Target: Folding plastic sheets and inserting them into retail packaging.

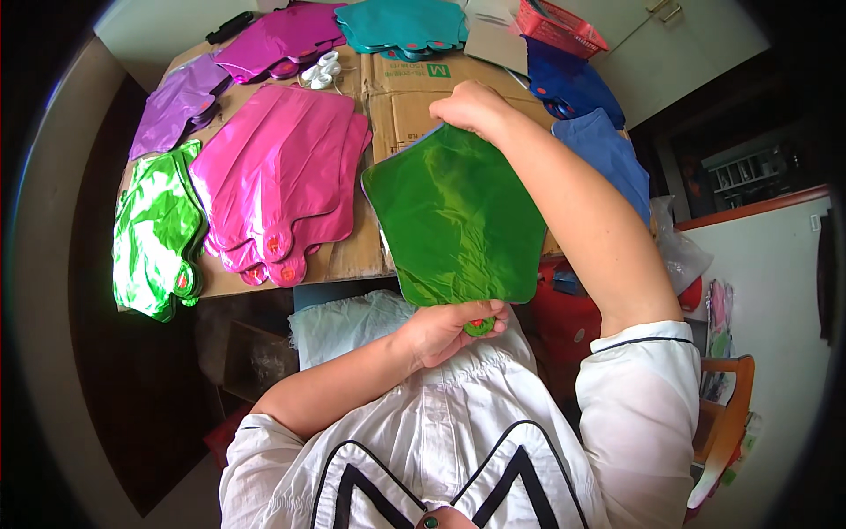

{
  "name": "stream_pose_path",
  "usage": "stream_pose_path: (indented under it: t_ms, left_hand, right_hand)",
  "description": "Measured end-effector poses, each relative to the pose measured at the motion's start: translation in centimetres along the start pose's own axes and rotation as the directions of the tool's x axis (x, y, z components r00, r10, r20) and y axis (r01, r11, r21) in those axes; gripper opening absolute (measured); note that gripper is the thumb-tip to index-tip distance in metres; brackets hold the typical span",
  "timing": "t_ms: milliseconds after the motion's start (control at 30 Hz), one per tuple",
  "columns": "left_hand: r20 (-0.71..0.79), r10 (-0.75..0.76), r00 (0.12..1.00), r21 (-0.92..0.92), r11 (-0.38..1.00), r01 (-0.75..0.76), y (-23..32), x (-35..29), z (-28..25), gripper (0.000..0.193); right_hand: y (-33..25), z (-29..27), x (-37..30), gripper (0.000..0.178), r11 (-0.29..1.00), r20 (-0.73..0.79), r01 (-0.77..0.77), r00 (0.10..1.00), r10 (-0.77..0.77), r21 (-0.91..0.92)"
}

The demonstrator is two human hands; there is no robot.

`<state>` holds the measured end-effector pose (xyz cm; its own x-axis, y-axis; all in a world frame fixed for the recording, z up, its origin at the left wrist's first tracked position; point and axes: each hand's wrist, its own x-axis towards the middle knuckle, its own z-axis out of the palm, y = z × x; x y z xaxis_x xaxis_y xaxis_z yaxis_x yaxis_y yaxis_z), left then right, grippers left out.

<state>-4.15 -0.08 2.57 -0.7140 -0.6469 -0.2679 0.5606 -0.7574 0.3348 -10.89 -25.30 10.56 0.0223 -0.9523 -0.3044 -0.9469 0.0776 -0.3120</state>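
Left hand down low near the chest, fingers curled and pinching the little neck at the bottom of a flat green foil balloon. Right hand up at the far tip of it, closed around the top edge, arm stretched out over the table. Balloon held up flat between the two, above the near edge of the table. Shiny deep green, uninflated, lightly wrinkled, roughly star-ish shape with rounded corners and a thin pale blue rim all round. Small red spot showing at the neck, right by the left fingertips.

Further out: a pink stack of the same kind of balloons lying just left, then a bright green pile hanging off the left table edge. Purple ones and magenta ones behind, teal stack at the back, blue ones to the right. Flattened cardboard box under it all, red basket up top.
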Motion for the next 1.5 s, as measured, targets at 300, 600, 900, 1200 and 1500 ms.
stream_pose_path:
  t_ms: [300, 600, 900, 1200, 1500]
  left_hand:
    - [-0.058, -0.048, 0.997, -0.019, 0.999, 0.047, 0.0, 0.3, 0.4, 0.017]
    - [-0.150, -0.070, 0.986, 0.162, 0.982, 0.095, -0.3, 0.4, -0.4, 0.021]
    - [-0.127, -0.043, 0.991, 0.063, 0.997, 0.051, 0.7, 0.2, 0.9, 0.020]
    - [-0.177, -0.077, 0.981, 0.056, 0.995, 0.088, 0.2, 1.0, 0.0, 0.015]
    - [-0.097, -0.044, 0.994, 0.047, 0.998, 0.048, 0.5, 1.2, -0.1, 0.014]
  right_hand:
    - [0.8, 0.5, 1.0, 0.020, 0.995, -0.029, 0.058, 0.998, -0.060, -0.080]
    - [2.2, -0.2, 0.7, 0.015, 0.994, -0.006, 0.044, 0.999, -0.045, -0.095]
    - [3.2, -1.8, 0.7, 0.021, 0.867, 0.302, -0.097, 0.951, -0.064, 0.489]
    - [5.2, 1.0, 1.9, 0.016, 0.932, -0.010, 0.178, 0.983, -0.184, 0.315]
    - [5.3, 0.9, 1.5, 0.008, 0.851, -0.025, 0.262, 0.959, -0.282, 0.455]
